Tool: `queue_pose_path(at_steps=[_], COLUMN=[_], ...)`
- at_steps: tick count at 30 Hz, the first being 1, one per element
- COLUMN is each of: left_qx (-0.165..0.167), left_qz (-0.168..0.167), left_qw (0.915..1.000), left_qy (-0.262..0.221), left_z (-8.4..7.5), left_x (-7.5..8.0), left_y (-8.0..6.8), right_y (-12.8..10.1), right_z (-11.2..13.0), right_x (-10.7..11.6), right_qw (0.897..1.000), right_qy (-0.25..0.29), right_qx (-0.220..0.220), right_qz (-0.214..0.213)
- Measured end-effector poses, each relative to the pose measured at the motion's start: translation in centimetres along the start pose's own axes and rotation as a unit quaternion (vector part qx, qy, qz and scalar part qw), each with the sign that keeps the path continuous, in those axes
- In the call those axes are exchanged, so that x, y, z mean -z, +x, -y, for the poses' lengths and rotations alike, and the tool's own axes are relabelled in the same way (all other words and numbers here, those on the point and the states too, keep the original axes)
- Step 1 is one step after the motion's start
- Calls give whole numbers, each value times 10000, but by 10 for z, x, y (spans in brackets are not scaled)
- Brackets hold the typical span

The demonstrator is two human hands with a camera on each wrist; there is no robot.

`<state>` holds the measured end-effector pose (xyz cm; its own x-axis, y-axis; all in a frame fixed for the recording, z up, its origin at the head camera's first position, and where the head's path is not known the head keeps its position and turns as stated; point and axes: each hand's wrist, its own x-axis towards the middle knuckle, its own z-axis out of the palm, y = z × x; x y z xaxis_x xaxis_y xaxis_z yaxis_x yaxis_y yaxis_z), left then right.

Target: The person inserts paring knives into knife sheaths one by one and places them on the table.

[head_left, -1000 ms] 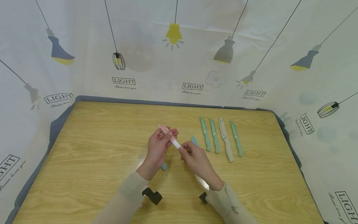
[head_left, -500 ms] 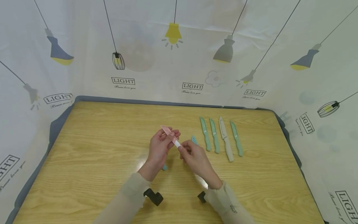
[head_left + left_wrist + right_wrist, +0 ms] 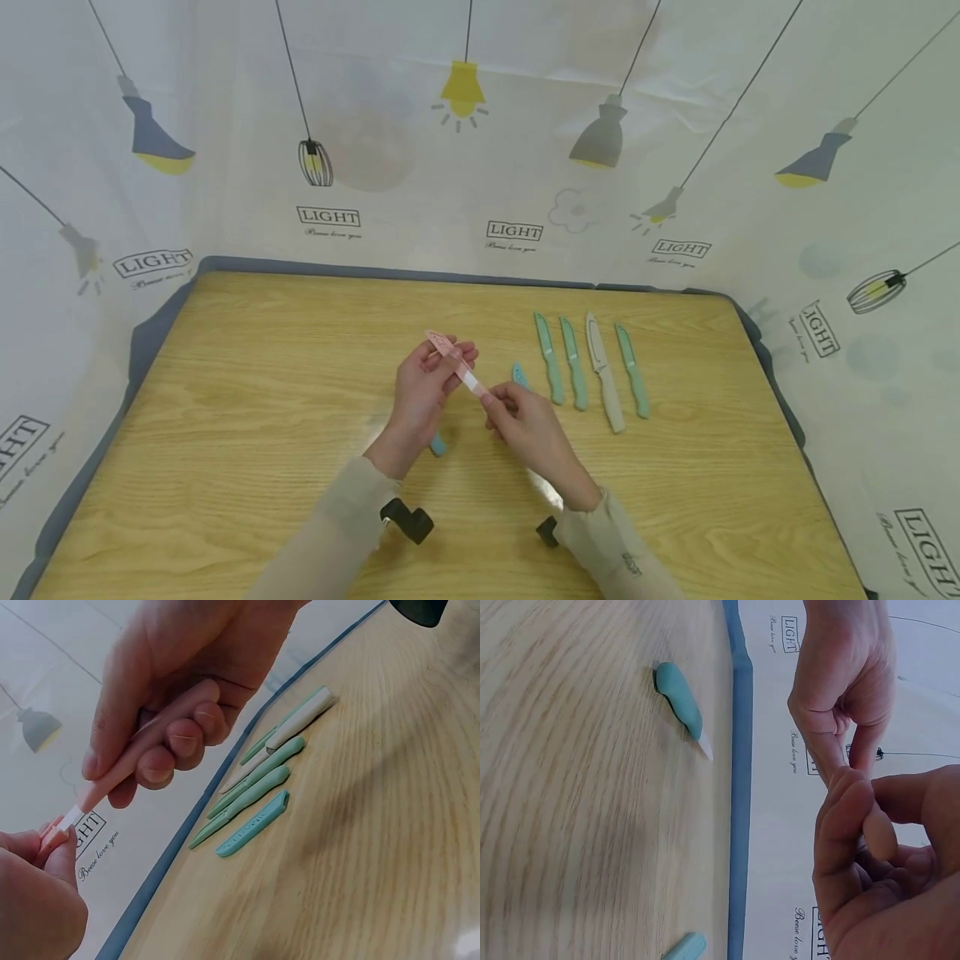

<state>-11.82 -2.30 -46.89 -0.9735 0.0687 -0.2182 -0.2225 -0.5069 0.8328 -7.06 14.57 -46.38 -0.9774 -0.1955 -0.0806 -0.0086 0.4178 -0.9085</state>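
Note:
My right hand (image 3: 528, 425) grips the pink handle (image 3: 150, 742) of a small knife. Its white blade (image 3: 470, 380) shows between my two hands. With thumb and fingers my left hand (image 3: 422, 392) pinches the pink blade sheath (image 3: 441, 342), which covers the front of the blade. The patterned tip of the sheath sticks out past the left fingers. Under my left wrist lies a blue knife (image 3: 681, 701), mostly hidden in the head view, its white blade bare in the right wrist view. A separate blue sheath (image 3: 253, 823) rests on the table behind my right hand.
Several knives lie side by side at the right of the wooden table (image 3: 285, 358): green ones (image 3: 550, 358), (image 3: 574, 363), (image 3: 632, 370) and a longer cream knife (image 3: 604, 372). A white printed curtain (image 3: 420, 208) surrounds the table's back and sides.
Both hands shift slightly right, then back left, staying together. A shorter stretch of white blade shows between them than one second ago. The knives on the table stay in place.

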Motion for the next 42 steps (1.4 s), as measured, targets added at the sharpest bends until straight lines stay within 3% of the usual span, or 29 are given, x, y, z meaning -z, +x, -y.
queue_pose_path(at_steps=[24, 29, 35, 42], left_qx=[67, 83, 105, 95], left_qz=[-97, -120, -236, -153], left_qw=[9999, 9998, 9991, 9988], left_qy=[10, 143, 339, 454], left_z=[13, 13, 18, 25], left_x=[-7, -6, -3, -4], left_y=[0, 0, 1, -1], right_y=[4, 6, 7, 5], right_z=[-1, -4, -7, -7], right_x=[-2, -2, -2, -2], right_qw=[9997, 9959, 9740, 9604], right_qy=[-140, -838, -2122, -2605], right_qx=[39, 264, 649, 827], right_qz=[-196, -219, -447, -544])
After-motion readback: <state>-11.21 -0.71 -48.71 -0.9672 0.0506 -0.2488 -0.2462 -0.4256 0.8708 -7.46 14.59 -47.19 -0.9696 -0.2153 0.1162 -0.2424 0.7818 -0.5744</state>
